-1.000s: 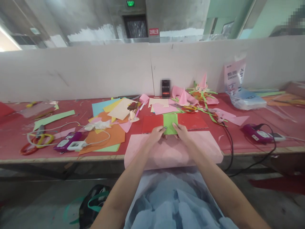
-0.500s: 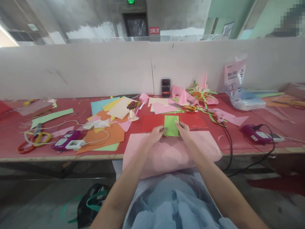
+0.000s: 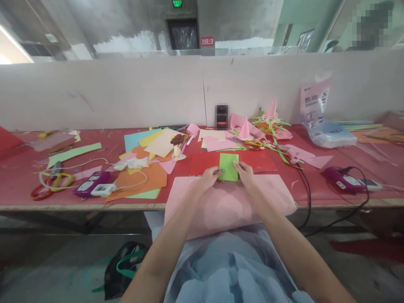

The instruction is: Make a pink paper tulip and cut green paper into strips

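A small bright green sheet of paper [image 3: 229, 167] is held between my two hands. My left hand [image 3: 212, 176] pinches its lower left edge, and my right hand [image 3: 244, 170] pinches its right edge with the thumb on its face. Behind the green paper lies a flat red sheet [image 3: 259, 161] on the table. Below my hands a large pink sheet [image 3: 217, 208] hangs over the table's front edge towards my lap.
Coloured paper sheets [image 3: 148, 176] and red-and-yellow-handled scissors [image 3: 52, 183] lie at left. Purple devices with cables stand at left [image 3: 92, 184] and right [image 3: 342, 179]. A pink paper cone [image 3: 245, 129], a plastic bag [image 3: 328, 126] and a white partition [image 3: 126, 90] are behind.
The whole view has shifted slightly, so things appear a little further right. My hands still hold the green paper in much the same way.
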Motion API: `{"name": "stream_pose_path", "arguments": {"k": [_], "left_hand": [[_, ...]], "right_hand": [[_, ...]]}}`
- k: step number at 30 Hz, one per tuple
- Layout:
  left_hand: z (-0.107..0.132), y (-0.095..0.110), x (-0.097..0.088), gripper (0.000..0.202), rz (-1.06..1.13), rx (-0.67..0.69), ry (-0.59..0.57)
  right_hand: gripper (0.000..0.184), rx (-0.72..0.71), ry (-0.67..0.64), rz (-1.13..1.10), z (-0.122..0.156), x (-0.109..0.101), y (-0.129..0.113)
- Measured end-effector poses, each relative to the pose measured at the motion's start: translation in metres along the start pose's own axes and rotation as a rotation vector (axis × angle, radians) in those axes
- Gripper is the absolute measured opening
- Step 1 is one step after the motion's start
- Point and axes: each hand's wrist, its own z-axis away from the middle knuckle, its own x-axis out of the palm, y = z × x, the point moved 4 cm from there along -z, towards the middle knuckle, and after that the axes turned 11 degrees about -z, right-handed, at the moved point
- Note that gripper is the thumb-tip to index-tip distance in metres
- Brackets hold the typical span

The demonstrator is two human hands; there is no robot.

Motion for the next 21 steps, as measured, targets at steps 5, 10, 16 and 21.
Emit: {"name": "stream_pose_path", "arguments": {"k": [5, 10, 16, 21], "left_hand": [[0.0026, -0.0011, 0.003, 0.036, -0.006, -0.022, -0.062], [0.0048, 0.0001, 0.0051, 0.038, -0.017, -0.018, -0.113], [0.0034, 0.0023, 0.0044, 0.036, -0.022, -0.006, -0.09], [0.0029, 0.0012, 0.0034, 0.034, -0.041, -0.01, -0.064]], "right_hand": [[0.043, 0.048, -0.018, -0.149, 0.0033, 0.0015, -0.0056], [0.044, 0.044, -0.041, -0.172, 0.0017, 0.0015, -0.0027], [0.043, 0.035, -0.065, -0.142, 0.0005, 0.0026, 0.0], [0.042, 0.024, -0.07, -0.102, 0.0031, 0.0035, -0.0041]]}}
